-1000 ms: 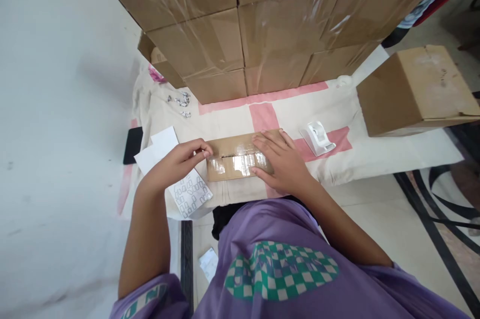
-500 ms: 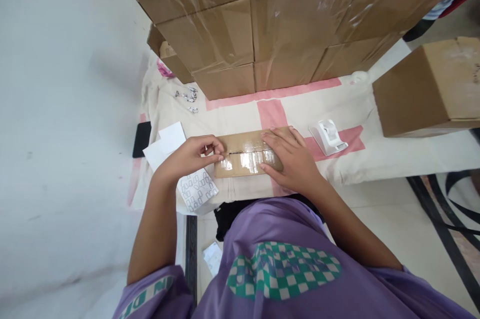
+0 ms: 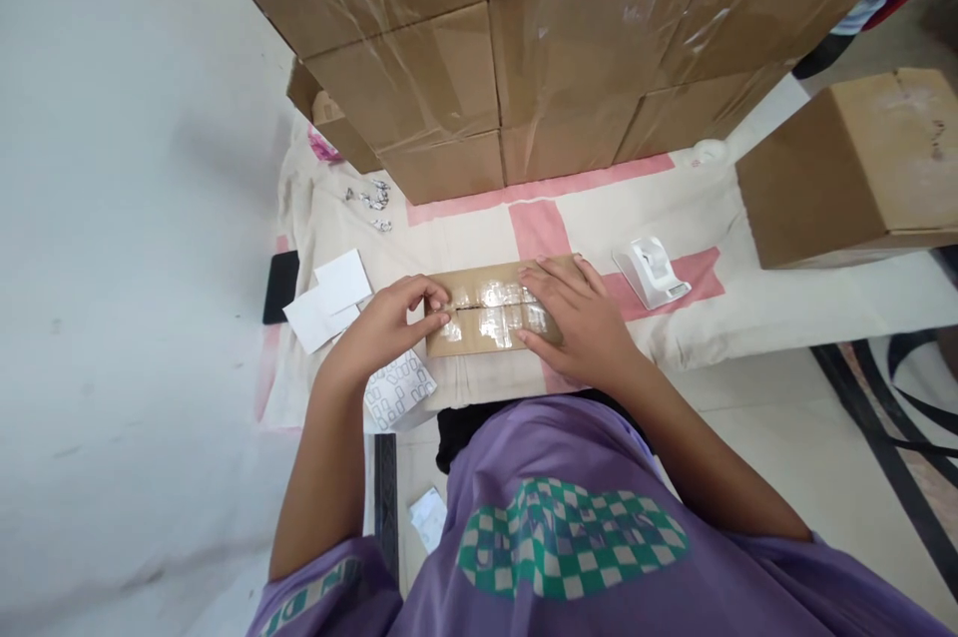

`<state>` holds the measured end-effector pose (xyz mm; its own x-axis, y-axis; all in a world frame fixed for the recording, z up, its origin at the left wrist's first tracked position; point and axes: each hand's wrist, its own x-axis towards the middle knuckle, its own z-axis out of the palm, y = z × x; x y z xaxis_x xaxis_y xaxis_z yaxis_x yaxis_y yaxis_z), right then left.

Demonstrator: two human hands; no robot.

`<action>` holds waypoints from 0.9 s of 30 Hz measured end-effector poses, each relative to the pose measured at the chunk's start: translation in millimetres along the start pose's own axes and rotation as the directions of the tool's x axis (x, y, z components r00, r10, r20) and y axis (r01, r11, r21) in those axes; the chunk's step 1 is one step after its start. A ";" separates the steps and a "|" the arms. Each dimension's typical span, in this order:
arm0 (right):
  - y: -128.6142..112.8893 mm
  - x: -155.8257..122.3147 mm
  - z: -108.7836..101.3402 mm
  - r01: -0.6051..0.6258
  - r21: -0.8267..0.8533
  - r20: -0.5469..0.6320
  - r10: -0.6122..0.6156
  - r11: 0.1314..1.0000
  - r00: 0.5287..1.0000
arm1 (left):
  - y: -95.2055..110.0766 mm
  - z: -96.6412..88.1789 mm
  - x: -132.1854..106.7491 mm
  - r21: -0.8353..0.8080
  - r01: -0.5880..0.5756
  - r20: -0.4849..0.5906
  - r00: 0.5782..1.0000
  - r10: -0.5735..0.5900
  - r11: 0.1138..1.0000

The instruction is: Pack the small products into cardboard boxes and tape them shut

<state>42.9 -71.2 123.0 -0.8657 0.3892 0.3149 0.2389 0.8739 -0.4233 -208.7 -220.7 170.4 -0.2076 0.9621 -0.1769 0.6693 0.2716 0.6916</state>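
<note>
At the left end of the small box (image 3: 471, 342), the thumb and fingers of the left hand (image 3: 385, 322) are drawn close together by the seam (image 3: 468, 309); whether any tape (image 3: 495, 327) is pinched between them cannot be told. Light fingertips seem best used there, so that the tape is not torn or crumpled. The right end is covered by the right hand (image 3: 580, 318), laid wide, with the thumb toward the near side and the fingers toward the far side. Steady, even pressure would be advised from it, so that the box is neither dented nor slid on the cloth (image 3: 479, 382).

The box is set flat near the cloth's near edge, between white papers (image 3: 329, 298) on the left and a white tape dispenser (image 3: 651, 273) on the right. It is brown, long and narrow. A dark gap is left in the seam toward the left, and the clear tape is seen shiny and wrinkled across the middle.
</note>
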 end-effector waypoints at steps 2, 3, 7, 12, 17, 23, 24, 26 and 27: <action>-0.2 -0.2 -0.1 0.002 -0.002 0.000 -0.002 1.000 1.000 | 0.8 -0.2 -0.2 -0.007 0.002 -0.001 1.000 -0.002 1.000; 0.0 -0.3 -0.2 0.003 -0.003 0.000 -0.003 1.000 1.000 | 1.7 -0.9 -0.6 -0.012 0.001 -0.001 1.000 -0.001 1.000; 0.8 -0.2 -1.2 0.014 -0.016 0.008 -0.014 1.000 1.000 | 9.9 -7.3 -7.9 -0.005 -0.033 0.008 0.999 0.033 0.999; -1.6 1.9 -3.6 0.027 -0.028 0.038 -0.026 0.999 0.999 | 21.7 -13.3 -25.4 0.037 -0.034 0.042 0.999 0.032 0.999; -2.8 2.5 -5.3 0.036 -0.028 0.032 -0.035 0.999 0.999 | 25.6 -14.6 -33.5 0.050 -0.019 0.046 0.999 0.017 0.999; -2.5 1.3 -5.2 0.036 -0.038 0.020 -0.035 0.999 0.999 | 22.1 -16.5 -37.0 0.006 -0.049 0.133 0.990 0.048 0.999; -2.7 1.4 -5.1 0.035 -0.043 0.019 -0.035 0.998 0.999 | 21.3 -16.7 -37.5 -0.005 -0.045 0.154 0.987 0.045 0.999; -3.0 1.7 -5.1 0.034 -0.050 0.022 -0.033 0.998 0.999 | 20.0 -16.9 -37.8 -0.008 -0.032 0.183 0.983 0.033 0.999; -3.2 1.9 -5.2 0.033 -0.050 0.024 -0.032 0.998 0.999 | 19.6 -17.0 -37.6 -0.007 -0.029 0.192 0.981 0.030 1.000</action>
<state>42.8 -71.7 129.3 -0.8833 0.3541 0.3073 0.2319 0.8996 -0.3700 -199.9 -252.0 202.6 -0.0465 0.9567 -0.2874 0.6702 0.2433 0.7012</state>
